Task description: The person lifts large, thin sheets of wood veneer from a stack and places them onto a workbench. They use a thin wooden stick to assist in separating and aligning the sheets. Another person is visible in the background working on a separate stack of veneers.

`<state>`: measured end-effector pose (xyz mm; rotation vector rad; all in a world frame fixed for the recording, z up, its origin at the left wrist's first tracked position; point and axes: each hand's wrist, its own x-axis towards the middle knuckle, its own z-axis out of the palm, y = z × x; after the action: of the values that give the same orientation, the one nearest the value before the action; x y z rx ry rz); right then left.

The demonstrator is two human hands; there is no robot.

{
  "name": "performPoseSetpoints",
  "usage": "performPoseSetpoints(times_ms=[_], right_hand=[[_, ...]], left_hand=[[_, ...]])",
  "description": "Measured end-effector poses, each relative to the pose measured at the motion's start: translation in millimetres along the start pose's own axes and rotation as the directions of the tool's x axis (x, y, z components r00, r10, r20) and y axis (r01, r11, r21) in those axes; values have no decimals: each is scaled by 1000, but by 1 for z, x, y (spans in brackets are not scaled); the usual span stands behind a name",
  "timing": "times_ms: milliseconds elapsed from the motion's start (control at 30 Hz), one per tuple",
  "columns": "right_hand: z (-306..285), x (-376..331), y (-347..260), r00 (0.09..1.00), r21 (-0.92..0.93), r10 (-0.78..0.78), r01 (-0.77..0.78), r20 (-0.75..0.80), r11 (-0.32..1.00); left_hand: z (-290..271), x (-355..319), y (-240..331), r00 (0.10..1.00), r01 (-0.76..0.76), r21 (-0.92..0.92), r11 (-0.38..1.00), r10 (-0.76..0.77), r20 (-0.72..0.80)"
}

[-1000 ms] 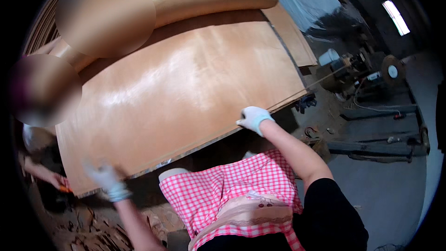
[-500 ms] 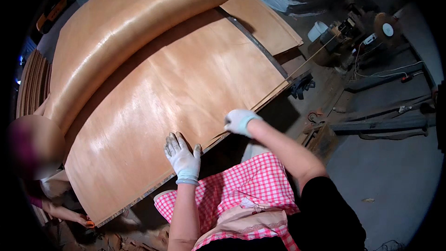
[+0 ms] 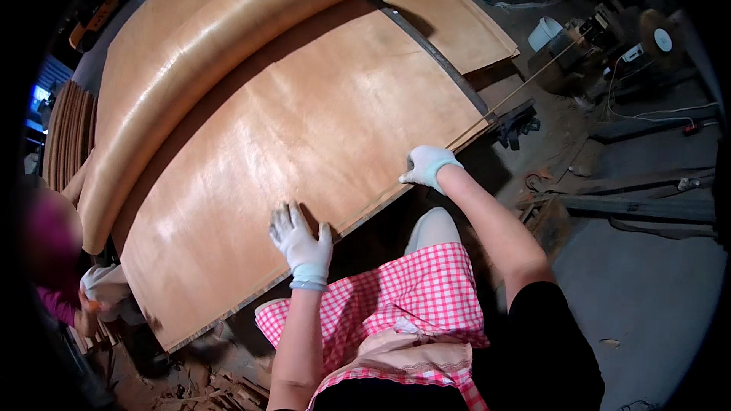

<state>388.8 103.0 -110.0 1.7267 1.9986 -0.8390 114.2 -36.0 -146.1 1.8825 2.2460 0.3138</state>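
A large, smooth tan wood veneer sheet lies over a stack in front of me. My left hand, in a white glove, rests flat on it close to the near edge, fingers spread. Further right along that edge, my right hand, also gloved, has its fingers curled at the rim of the sheet, pinching it; the fingertips are partly hidden. A thick roll of veneer curves across the far part of the sheet.
At the left, a co-worker in a purple top stands beside the stack's corner. More veneer sheets lie behind at right. A white bucket and a machine with a round disc stand far right. Wood scraps litter the floor.
My right hand has slid rightward along the near edge, and the lifted lip there lies flatter. My left hand stays nearly in place. The co-worker's hand has left the sheet's near left corner.
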Motion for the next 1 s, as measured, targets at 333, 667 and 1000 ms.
performPoseSetpoints(times_ms=[333,667,1000], right_hand=[[-7,-54,-7,997,-28,-82,82,-2,996],[-11,-43,-11,993,55,-100,104,-70,993],[-4,-20,-10,990,15,-137,137,-23,990]], left_hand=[[24,13,25,988,-155,169,973,151,33],[24,15,21,985,-172,150,974,169,36],[40,49,90,910,-413,40,910,412,39]])
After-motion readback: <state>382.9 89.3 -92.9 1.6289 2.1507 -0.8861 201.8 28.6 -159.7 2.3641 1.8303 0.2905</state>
